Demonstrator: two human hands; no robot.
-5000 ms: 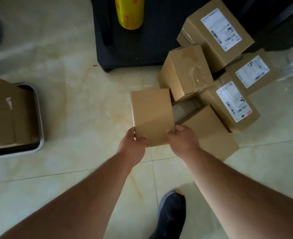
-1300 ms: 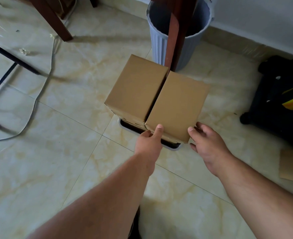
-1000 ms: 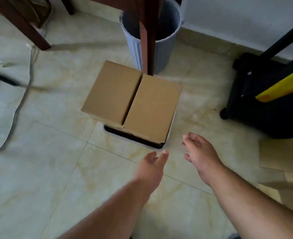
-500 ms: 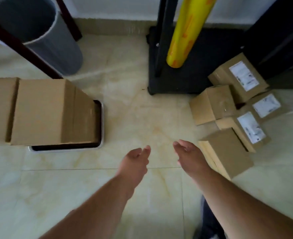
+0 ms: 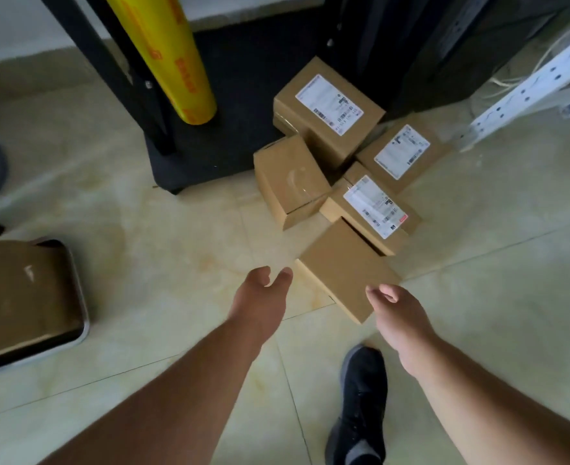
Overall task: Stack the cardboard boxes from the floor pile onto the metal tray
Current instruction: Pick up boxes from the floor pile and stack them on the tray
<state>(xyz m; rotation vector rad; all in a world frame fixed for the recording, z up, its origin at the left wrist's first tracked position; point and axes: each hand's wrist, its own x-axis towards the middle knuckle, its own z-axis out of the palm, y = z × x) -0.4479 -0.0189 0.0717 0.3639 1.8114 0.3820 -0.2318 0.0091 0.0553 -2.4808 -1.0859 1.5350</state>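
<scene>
A pile of several cardboard boxes lies on the tiled floor at centre right. Nearest me is a plain tilted box [image 5: 347, 268]. Behind it are a labelled box [image 5: 371, 209], a plain box [image 5: 290, 181] and two more labelled boxes [image 5: 329, 105] [image 5: 402, 151]. My left hand [image 5: 260, 297] hovers just left of the plain tilted box, fingers relaxed, holding nothing. My right hand [image 5: 394, 310] is at that box's near right corner, fingers loose and empty. At the left edge stands the metal tray [image 5: 83, 325] with a cardboard box [image 5: 18, 290] on it.
A yellow roll of film [image 5: 169, 58] leans on a black frame with a dark base [image 5: 230, 105] behind the pile. A white perforated rail [image 5: 528, 85] is at the top right. My dark shoe [image 5: 360, 401] stands on the tiles below the hands.
The view has swung from the tray to the floor pile. Both hands let go of the box set on the tray and now reach toward the nearest box of the pile.
</scene>
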